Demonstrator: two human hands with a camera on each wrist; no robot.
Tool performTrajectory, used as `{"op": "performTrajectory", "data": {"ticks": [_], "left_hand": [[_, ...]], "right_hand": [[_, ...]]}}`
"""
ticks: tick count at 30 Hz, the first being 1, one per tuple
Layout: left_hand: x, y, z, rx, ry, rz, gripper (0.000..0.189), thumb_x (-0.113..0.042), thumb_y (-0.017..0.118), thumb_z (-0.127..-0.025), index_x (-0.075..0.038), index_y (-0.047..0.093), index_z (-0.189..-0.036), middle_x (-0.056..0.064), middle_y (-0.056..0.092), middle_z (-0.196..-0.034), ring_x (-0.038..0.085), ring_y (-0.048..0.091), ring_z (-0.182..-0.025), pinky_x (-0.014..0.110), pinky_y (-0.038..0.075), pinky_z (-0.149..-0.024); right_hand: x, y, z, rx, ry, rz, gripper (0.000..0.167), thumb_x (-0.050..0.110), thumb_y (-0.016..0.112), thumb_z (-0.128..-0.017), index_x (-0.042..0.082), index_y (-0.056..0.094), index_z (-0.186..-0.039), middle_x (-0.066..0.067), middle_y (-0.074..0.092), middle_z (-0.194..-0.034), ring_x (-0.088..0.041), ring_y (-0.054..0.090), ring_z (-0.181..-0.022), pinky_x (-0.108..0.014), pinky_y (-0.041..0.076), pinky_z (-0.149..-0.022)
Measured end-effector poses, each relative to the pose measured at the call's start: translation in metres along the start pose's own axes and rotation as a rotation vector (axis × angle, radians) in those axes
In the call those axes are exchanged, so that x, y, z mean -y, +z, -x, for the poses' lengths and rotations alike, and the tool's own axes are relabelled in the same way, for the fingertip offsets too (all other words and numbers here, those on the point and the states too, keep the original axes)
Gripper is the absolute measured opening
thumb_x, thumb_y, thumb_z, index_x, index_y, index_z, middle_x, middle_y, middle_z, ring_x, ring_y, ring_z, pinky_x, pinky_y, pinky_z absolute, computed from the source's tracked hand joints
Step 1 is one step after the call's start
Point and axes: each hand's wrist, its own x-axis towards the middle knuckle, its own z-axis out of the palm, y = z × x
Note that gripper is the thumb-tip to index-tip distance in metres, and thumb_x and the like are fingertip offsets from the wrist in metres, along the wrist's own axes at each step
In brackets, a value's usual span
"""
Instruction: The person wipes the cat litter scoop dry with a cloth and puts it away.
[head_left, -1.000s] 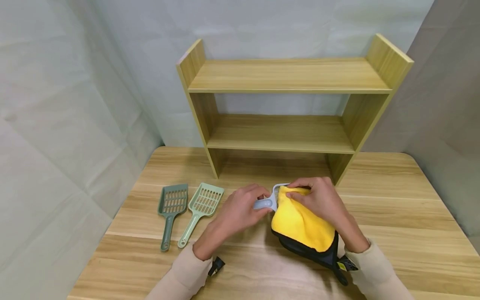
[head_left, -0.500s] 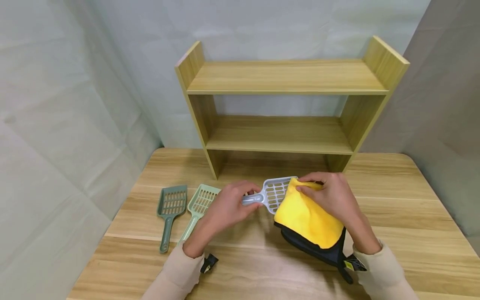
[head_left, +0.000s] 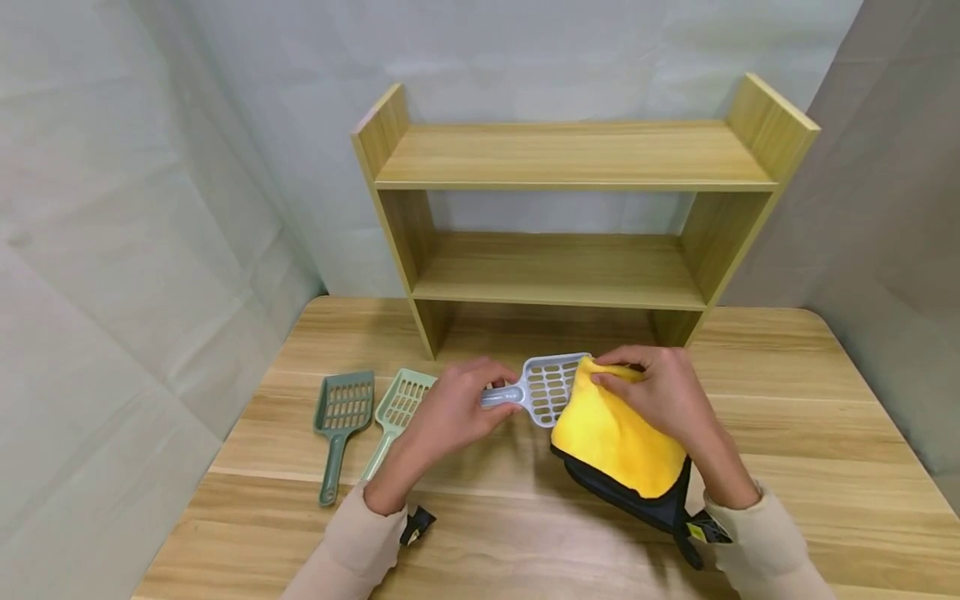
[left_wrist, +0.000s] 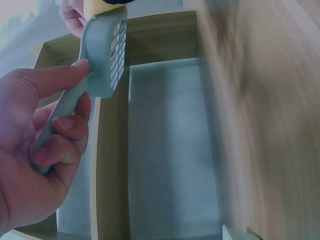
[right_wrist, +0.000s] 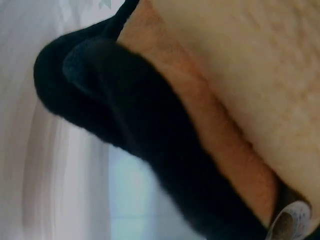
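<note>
A pale blue-grey slotted litter scoop is level over the table, its handle in my left hand, thumb and fingers curled round it. The left wrist view shows this scoop edge-on, with the fingers wrapped under the handle. My right hand pinches the top corner of a yellow cloth with a black edge and dark underside. That cloth covers the scoop's front end and drapes down to the right. Up close in the right wrist view, the cloth's dark border folds over.
To the left lie a dark green litter scoop and a light green one, the latter partly behind my left arm. A wooden shelf unit stands at the back of the wooden table.
The scoop has slid left out from under the cloth, so most of its slotted head now shows. The right hand and cloth have shifted slightly right; the last half second shows little movement.
</note>
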Motion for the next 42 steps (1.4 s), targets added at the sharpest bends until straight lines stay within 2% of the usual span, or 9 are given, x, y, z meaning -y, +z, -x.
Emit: {"op": "performTrajectory", "data": {"ticks": [5,13,17,22,26,31,42], "left_hand": [[-0.003,0.005,0.0,-0.011,0.001,-0.011,0.029,-0.012,0.094,-0.082,-0.008,0.079,-0.107,0.003,0.076,-0.096,0.012,0.065,-0.078,0.022,0.052,-0.068],[-0.01,0.014,-0.002,-0.02,0.038,-0.02,0.029,-0.012,0.095,-0.082,-0.008,0.079,-0.107,0.005,0.078,-0.099,0.015,0.069,-0.081,0.023,0.056,-0.07],[-0.013,0.017,-0.002,0.0,0.015,-0.046,0.029,-0.016,0.094,-0.084,-0.011,0.079,-0.108,0.003,0.078,-0.101,0.014,0.07,-0.082,0.024,0.057,-0.07],[-0.017,0.018,-0.003,0.031,-0.021,-0.027,0.028,-0.019,0.092,-0.087,-0.012,0.079,-0.111,0.002,0.078,-0.106,0.013,0.07,-0.084,0.026,0.058,-0.072],[-0.017,0.018,-0.003,0.038,-0.034,-0.016,0.028,-0.02,0.091,-0.088,-0.012,0.079,-0.112,0.003,0.078,-0.106,0.013,0.07,-0.083,0.025,0.058,-0.072],[-0.014,0.017,-0.002,0.016,-0.019,-0.048,0.029,-0.018,0.093,-0.086,-0.012,0.079,-0.111,0.002,0.078,-0.102,0.013,0.071,-0.081,0.024,0.057,-0.069],[-0.001,0.003,0.008,0.01,-0.018,-0.041,0.031,-0.016,0.094,-0.085,-0.011,0.079,-0.111,0.0,0.078,-0.103,0.012,0.069,-0.082,0.024,0.056,-0.072]], "right_hand": [[0.001,0.007,0.001,0.026,0.014,-0.002,0.014,0.01,0.091,-0.086,0.012,0.087,-0.099,-0.007,0.084,-0.096,-0.024,0.08,-0.086,-0.022,0.054,-0.064],[0.005,0.021,0.002,0.079,0.035,-0.036,0.015,0.012,0.092,-0.086,0.015,0.088,-0.1,-0.005,0.084,-0.097,-0.018,0.074,-0.078,-0.022,0.047,-0.057],[0.007,0.026,0.003,0.08,0.012,-0.038,0.016,0.012,0.092,-0.085,0.014,0.088,-0.1,-0.004,0.084,-0.098,-0.02,0.078,-0.086,-0.022,0.052,-0.063],[0.009,0.029,0.003,0.086,-0.019,-0.033,0.016,0.011,0.092,-0.085,0.013,0.087,-0.1,-0.006,0.084,-0.1,-0.023,0.08,-0.091,-0.023,0.055,-0.068],[0.01,0.027,0.003,0.097,-0.022,-0.016,0.016,0.011,0.092,-0.085,0.013,0.087,-0.1,-0.006,0.084,-0.1,-0.024,0.081,-0.092,-0.024,0.058,-0.07],[0.01,0.021,0.004,0.096,-0.032,0.02,0.016,0.011,0.093,-0.084,0.013,0.087,-0.099,-0.005,0.084,-0.098,-0.024,0.081,-0.092,-0.028,0.06,-0.071],[0.008,0.01,0.007,0.094,-0.045,-0.005,0.014,0.008,0.092,-0.084,0.011,0.087,-0.098,-0.006,0.084,-0.095,-0.022,0.081,-0.087,-0.025,0.06,-0.069]]}}
